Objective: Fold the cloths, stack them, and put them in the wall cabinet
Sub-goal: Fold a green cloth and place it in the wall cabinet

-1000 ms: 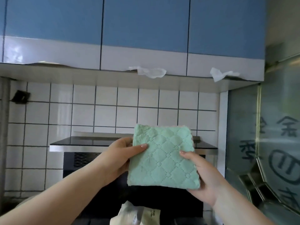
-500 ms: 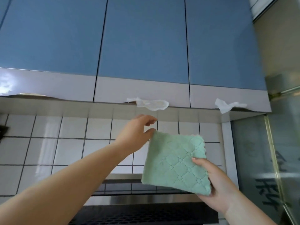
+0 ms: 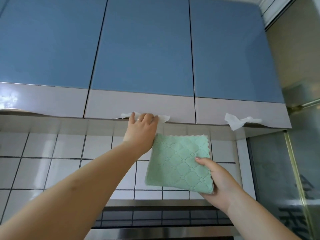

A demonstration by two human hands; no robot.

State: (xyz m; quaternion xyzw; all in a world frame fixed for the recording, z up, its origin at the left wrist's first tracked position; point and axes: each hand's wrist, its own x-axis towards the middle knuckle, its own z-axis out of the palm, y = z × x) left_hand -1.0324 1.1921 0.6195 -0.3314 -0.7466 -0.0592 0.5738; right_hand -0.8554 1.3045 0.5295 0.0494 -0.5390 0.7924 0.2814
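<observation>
Left hand (image 3: 141,128) is up at the bottom edge of the wall cabinet (image 3: 142,49), fingers reaching onto the white lower strip of the middle door (image 3: 138,105), right where a crumpled white tissue (image 3: 163,118) pokes out from under it. The fingertips are hooked at the door's lip among the tissue, so I cannot tell whether that grip is closed on the edge or only touching it. A thin ring shows on one finger. All three blue doors look closed.

Right hand (image 3: 217,181) has the folded cloths (image 3: 178,163), mint green with a quilted diamond pattern and a scalloped edge. The grip there is narrow and firm: thumb pressed on the front face, fingers wrapped behind the corner at 5 o'clock of the bundle. A pale pink edge peeks along the top and right side, so more than one layer is stacked. The bundle hangs in the air, tilted slightly, just below the cabinet at 5 o'clock from the left hand, its top left corner touching or nearly touching the left wrist.

A second white tissue (image 3: 237,121) sticks out under the door at 3 o'clock. White wall tiles (image 3: 52,170) fill the backdrop, a steel range hood (image 3: 155,220) sits at 6 o'clock, and a glass panel with a brass frame (image 3: 294,170) stands on the right.
</observation>
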